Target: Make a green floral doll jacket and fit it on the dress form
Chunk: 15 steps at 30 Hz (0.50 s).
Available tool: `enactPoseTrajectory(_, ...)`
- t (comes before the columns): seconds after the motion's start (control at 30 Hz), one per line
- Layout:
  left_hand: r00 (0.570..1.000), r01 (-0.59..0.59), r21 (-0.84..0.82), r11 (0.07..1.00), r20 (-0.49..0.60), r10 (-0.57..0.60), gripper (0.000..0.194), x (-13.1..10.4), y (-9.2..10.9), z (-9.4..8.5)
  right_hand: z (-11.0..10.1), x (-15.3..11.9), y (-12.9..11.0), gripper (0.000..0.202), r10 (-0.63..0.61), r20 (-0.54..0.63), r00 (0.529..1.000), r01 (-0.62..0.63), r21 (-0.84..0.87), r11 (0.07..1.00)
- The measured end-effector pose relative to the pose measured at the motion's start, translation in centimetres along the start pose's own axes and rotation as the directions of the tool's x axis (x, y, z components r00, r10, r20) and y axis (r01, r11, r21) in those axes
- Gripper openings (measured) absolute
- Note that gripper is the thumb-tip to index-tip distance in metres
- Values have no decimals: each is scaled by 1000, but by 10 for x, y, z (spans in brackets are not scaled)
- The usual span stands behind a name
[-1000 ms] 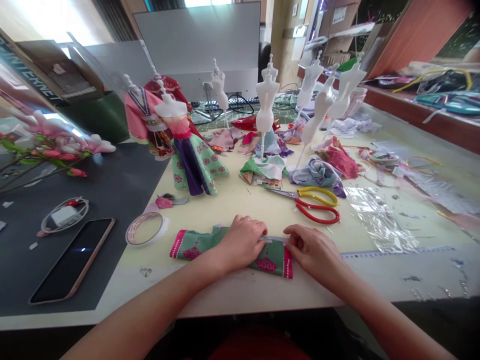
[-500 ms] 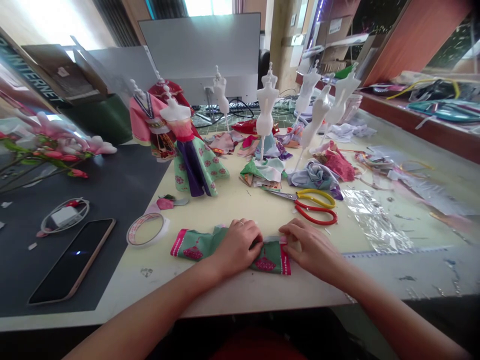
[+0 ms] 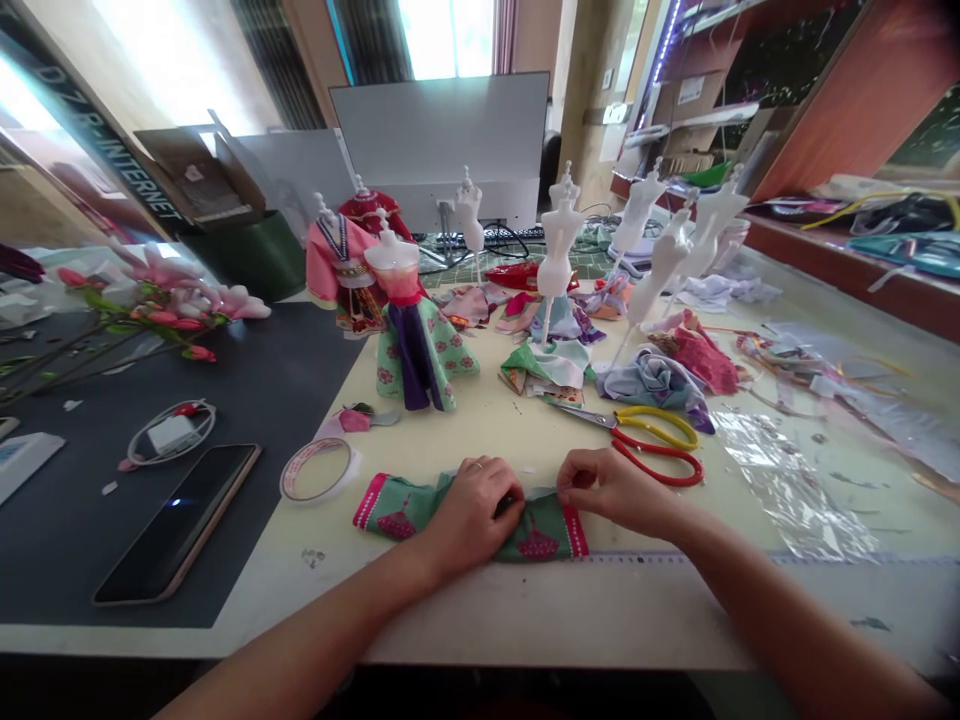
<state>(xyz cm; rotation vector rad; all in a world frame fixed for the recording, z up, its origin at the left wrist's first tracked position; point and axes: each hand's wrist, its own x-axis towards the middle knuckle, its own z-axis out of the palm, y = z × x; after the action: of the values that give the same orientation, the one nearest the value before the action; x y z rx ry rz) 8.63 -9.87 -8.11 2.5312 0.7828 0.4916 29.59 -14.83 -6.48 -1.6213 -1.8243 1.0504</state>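
Note:
A green piece of fabric [image 3: 538, 540] with pink motifs and pink, white-dotted ends lies flat near the table's front. My left hand [image 3: 480, 505] rests across its middle, fingers curled and closed on the cloth; what lies under the palm is hidden. At the fabric's upper right corner, my right hand [image 3: 600, 485] pinches the edge between thumb and forefinger. A pale strip shows along that top edge between the hands. Just beyond the right hand lie scissors [image 3: 660, 455] with yellow and red handles. A roll of tape [image 3: 319, 470] is left of the fabric.
Dressed mini mannequins [image 3: 412, 320] and several bare white ones [image 3: 561, 240] stand behind, among fabric scraps [image 3: 652, 380]. Clear plastic bags [image 3: 795, 485] lie right. A phone [image 3: 180, 525], a coiled cable [image 3: 171, 432] and pink flowers [image 3: 180, 300] are left. A monitor [image 3: 442, 130] stands at the back.
The camera view has tilted up and turned slightly left. My right hand's fingers have closed into a tighter pinch at the fabric's corner. The left hand stays on the cloth.

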Motion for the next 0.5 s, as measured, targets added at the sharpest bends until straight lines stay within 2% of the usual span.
enactPoseTrajectory(0.1, 999, 42, -53, 998, -6, -42, 4, 3, 1, -4, 0, -1, 5, 8, 22, 18, 1000, -24, 127, 992)
enactPoseTrajectory(0.2, 996, 67, -149, 987, -47, -75, 29, 8, 4, -11, 2, -1, 5, 9, 8, -8, 1000, -7, 152, 988)
enactPoseTrajectory(0.27, 995, 82, -216, 973, -37, -92, 41, 15, 7, -16, 3, 0, 3, 9, -6, -28, 1000, 10, 158, 987)
enactPoseTrajectory(0.33, 994, 113, -271, 956, 29, -110, 36, 23, 10, -17, 4, 1, 2, 8, -14, -46, 999, 21, 166, 986)
enactPoseTrajectory(0.43, 983, 154, -321, 935, 148, -111, 20, 35, 12, -13, 3, 2, 1, 7, -32, -81, 996, 46, 179, 983)
enactPoseTrajectory(0.5, 975, 186, -343, 921, 183, -128, 16, 40, 12, -7, 1, 3, 1, 5, -45, -108, 993, 66, 196, 978)
